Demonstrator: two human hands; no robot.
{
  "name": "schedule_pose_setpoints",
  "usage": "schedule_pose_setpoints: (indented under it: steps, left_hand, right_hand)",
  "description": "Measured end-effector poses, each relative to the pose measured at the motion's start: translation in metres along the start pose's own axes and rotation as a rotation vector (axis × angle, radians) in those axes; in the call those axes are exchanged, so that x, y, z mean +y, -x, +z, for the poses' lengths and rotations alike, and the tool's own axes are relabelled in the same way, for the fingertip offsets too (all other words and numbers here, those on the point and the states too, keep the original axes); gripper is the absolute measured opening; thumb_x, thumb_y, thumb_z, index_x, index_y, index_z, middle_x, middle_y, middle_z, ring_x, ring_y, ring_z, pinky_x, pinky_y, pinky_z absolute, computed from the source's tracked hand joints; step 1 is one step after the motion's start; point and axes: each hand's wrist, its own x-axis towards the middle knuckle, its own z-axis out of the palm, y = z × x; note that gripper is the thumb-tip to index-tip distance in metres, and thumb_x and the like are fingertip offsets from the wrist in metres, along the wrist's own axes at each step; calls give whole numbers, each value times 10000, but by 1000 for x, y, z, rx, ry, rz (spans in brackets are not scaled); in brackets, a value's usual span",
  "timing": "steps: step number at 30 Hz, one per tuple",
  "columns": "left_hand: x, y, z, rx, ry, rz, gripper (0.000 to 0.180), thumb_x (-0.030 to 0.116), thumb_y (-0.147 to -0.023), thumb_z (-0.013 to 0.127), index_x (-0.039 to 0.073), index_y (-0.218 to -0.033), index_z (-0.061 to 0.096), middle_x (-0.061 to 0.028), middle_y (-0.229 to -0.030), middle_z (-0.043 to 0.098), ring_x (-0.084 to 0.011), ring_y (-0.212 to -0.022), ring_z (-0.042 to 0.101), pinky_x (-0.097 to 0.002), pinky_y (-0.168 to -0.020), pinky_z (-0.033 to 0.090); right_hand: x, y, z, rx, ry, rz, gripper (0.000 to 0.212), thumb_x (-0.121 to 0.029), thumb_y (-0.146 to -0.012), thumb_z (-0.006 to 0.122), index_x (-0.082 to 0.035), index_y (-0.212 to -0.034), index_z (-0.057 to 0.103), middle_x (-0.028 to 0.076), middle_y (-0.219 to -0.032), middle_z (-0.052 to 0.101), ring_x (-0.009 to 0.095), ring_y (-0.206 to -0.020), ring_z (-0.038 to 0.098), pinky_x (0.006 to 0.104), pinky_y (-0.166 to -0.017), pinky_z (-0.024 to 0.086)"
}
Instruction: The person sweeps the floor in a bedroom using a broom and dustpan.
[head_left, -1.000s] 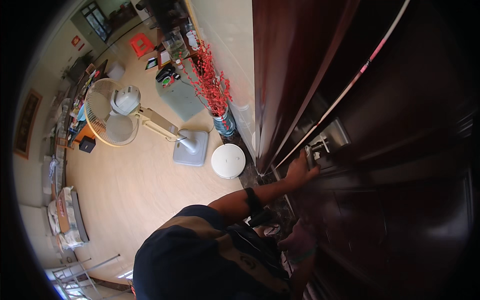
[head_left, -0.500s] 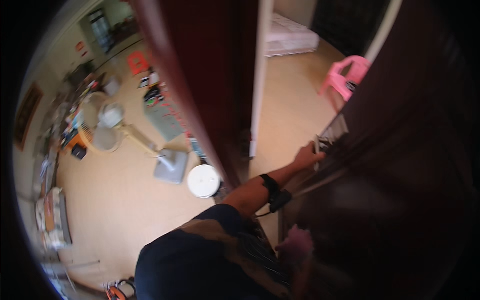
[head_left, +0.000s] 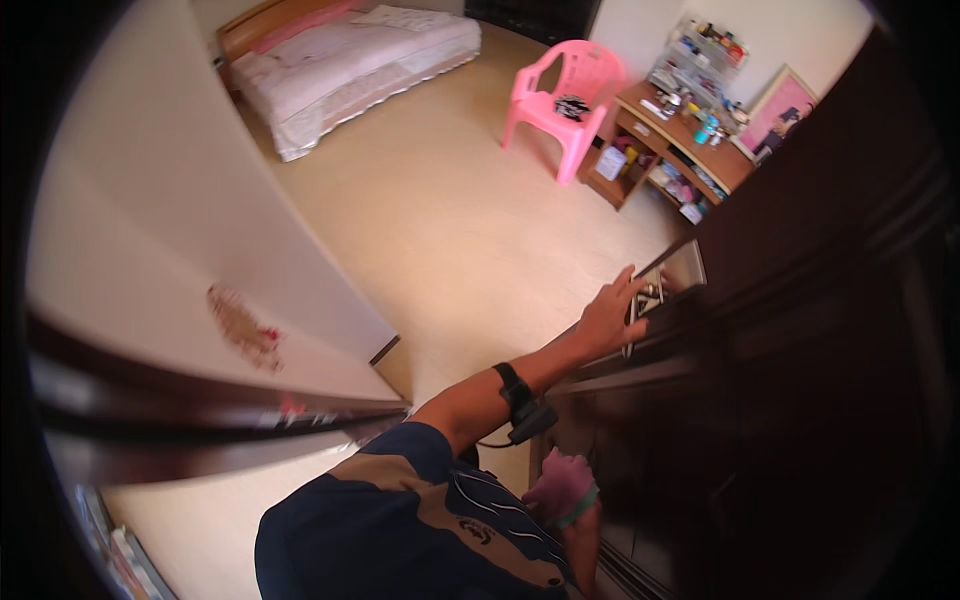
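Note:
My left hand (head_left: 607, 318) reaches across to the edge of a dark brown door (head_left: 790, 360). Its fingers and thumb are spread apart beside the metal door handle (head_left: 650, 292), and I cannot tell whether they touch it. A black strap with a small black box (head_left: 524, 410) sits round the left forearm. Lower down, close to the door, my right hand (head_left: 560, 488) is in what looks like a pink glove with a green cuff. It looks curled, and whatever may be inside it is hidden.
To the left stands a pale wall end (head_left: 200, 200) with a reddish mark. Beyond the doorway are a bed (head_left: 350, 70) with a pink cover, a pink plastic chair (head_left: 570, 105) with a dark patterned item on it, and a cluttered brown desk (head_left: 690, 150).
My view has swung from the room with the fan toward the bedroom, where the desk now shows. My left hand has loosened from its closer hold near the door handle.

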Motion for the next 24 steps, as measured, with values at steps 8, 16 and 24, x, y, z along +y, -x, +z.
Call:
schedule_pose_setpoints:
  steps: [8,16,24]
  left_hand:
    - [-12,-33,44,-336,-26,302,595,459,-817,644,49,-1219,488,-201,-1331,465,-374,-1117,510,-456,-886,464]
    - [-43,-94,101,-532,-93,699,453,410,-860,591,51,-1126,519,-100,-942,560,-271,-820,622,-408,-706,449]
    - [-80,-168,123,-846,295,1074,510,364,-845,624,49,-1235,530,-127,-1073,608,-295,-858,628,-407,-776,503]
  right_hand:
    - [-3,-127,-26,-126,8,89,453,-309,-569,740,-21,-887,593,191,-816,618,374,-803,577,451,-721,480]
    - [10,-229,-67,311,-763,200,355,-250,-650,715,-17,-891,599,154,-842,623,315,-785,596,392,-724,500]
    - [119,-344,14,756,-2314,286,297,-156,-913,553,12,-1158,555,105,-1095,614,216,-950,626,353,-807,531]
